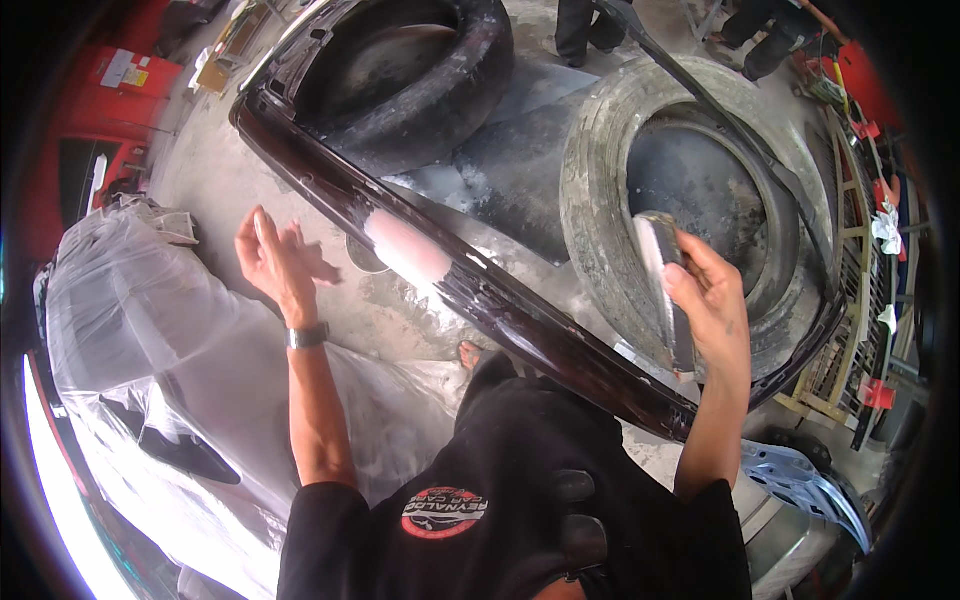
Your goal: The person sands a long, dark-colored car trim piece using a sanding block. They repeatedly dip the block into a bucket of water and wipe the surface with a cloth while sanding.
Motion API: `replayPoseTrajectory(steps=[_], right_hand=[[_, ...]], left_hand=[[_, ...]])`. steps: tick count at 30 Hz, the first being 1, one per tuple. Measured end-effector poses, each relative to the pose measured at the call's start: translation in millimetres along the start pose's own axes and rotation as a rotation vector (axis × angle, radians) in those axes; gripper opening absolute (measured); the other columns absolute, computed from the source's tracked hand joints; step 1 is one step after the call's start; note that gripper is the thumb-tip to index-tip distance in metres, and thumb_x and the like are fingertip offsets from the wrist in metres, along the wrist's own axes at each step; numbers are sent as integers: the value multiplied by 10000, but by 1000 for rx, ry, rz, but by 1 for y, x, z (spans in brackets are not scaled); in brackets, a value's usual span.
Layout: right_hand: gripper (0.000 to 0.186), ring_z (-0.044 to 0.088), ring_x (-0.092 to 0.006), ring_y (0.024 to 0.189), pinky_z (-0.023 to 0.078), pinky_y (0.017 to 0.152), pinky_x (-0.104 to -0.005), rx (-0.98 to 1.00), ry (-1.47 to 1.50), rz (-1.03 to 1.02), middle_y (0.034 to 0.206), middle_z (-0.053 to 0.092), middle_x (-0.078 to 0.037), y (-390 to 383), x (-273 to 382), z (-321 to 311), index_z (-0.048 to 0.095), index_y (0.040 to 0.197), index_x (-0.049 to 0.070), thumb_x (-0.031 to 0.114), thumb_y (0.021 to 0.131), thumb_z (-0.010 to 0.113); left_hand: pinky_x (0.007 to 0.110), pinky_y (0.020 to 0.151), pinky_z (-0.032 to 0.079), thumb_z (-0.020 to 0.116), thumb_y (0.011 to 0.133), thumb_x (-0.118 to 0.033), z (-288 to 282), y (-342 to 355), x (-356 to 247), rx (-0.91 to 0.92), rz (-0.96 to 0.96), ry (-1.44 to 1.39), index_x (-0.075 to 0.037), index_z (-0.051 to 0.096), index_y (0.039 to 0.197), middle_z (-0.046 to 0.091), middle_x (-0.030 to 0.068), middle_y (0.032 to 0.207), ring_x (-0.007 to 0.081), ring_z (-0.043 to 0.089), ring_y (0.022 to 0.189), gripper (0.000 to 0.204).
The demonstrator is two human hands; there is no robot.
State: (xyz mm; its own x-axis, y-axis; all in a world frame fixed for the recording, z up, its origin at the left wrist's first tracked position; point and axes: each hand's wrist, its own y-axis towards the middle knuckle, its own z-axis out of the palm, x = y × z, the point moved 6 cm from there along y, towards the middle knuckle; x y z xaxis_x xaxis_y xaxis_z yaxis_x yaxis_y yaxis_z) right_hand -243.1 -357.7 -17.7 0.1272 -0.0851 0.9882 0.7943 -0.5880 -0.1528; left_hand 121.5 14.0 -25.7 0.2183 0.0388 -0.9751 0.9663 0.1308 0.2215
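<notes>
A long dark maroon car body panel (540, 335) with an open frame lies slantwise in front of me across two large tyres. On its near bar is a pale pink, smooth-looking patch (408, 247) with whitish dust about it. My right hand (712, 300) is closed round a long sanding block (664, 295), raised above the right part of the panel and apart from it. My left hand (275, 258) is held in the air to the left of the pink patch, fingers stretched out, with nothing in it and touching nothing.
A black tyre (440, 125) and a dusty grey tyre (598, 190) lie on the floor under the panel. Plastic sheeting (140, 300) drapes a large shape at left. Wooden racking (835, 370) stands at right, near a blue metal part (805, 482). Two other people's legs (575, 35) show at the back.
</notes>
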Motion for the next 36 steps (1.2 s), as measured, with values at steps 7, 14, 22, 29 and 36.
replayPoseTrajectory(steps=[7,14,22,29,36], right_hand=[[562,627,-112,1097,505,949,-275,-44,-71,8,1224,672,-48,-29,-23,-36,599,1478,-72,179,1000,753],[560,632,-141,1139,495,988,-291,-31,-108,-97,1258,674,-66,-45,5,-46,594,1480,-82,176,1006,745],[577,614,-196,1260,458,1091,-332,-20,-55,-187,1349,638,-115,-49,30,6,569,1487,-107,151,997,731],[737,621,-263,1285,441,1127,-385,185,22,-305,1409,603,-178,-83,43,91,559,1471,-138,319,951,813],[782,654,-300,1318,494,1124,-398,558,66,-223,1436,616,-195,-63,26,313,465,1562,-83,271,960,818]], left_hand=[[437,781,556,816,949,-247,113,0,-86,624,780,830,-39,790,965,723,135,864,337,687,834,210],[430,603,594,671,1044,-386,152,-49,-39,1014,934,1218,-80,760,914,714,112,685,323,711,601,344],[500,749,566,783,954,-325,154,-261,-58,1350,748,436,-45,691,853,674,168,763,403,708,791,312],[431,734,525,845,869,-327,91,-95,-86,860,1108,696,-91,704,796,666,95,764,292,662,751,285],[393,680,580,780,984,-428,-49,131,-32,469,317,410,-17,764,966,762,161,866,250,745,733,412]])
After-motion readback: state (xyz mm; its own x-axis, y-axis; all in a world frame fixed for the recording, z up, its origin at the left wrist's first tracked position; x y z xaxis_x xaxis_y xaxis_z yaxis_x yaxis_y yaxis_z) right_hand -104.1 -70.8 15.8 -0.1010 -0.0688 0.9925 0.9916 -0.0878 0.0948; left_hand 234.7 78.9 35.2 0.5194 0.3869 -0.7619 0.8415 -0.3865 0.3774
